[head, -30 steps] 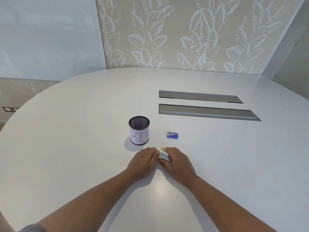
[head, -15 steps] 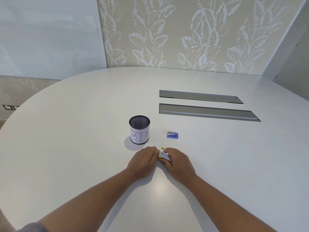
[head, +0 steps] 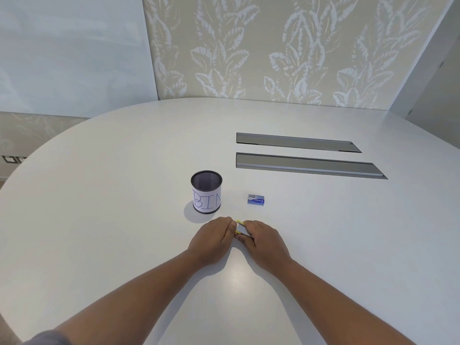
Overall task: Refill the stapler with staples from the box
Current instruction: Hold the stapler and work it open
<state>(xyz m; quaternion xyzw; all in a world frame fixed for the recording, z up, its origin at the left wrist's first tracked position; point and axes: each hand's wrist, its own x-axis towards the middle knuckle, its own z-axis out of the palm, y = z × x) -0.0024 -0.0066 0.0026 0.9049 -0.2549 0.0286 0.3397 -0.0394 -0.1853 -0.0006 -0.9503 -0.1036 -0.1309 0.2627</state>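
A small yellow and silver stapler (head: pixel 241 229) lies on the white table between my two hands. My left hand (head: pixel 211 241) pinches its left side with the fingertips. My right hand (head: pixel 261 241) closes over its right side and hides most of it. The small blue staple box (head: pixel 256 199) sits closed on the table, a short way beyond my right hand and apart from both hands.
A black mesh cup labelled BIN (head: pixel 206 192) stands just beyond my left hand. Two long grey cable slots (head: pixel 306 166) are set into the white table (head: pixel 99 220) at the back right. A leaf-patterned wall rises behind the table.
Both hands have stayed on the stapler; my fingers have drawn slightly closer over it. The box and the cup have not moved.
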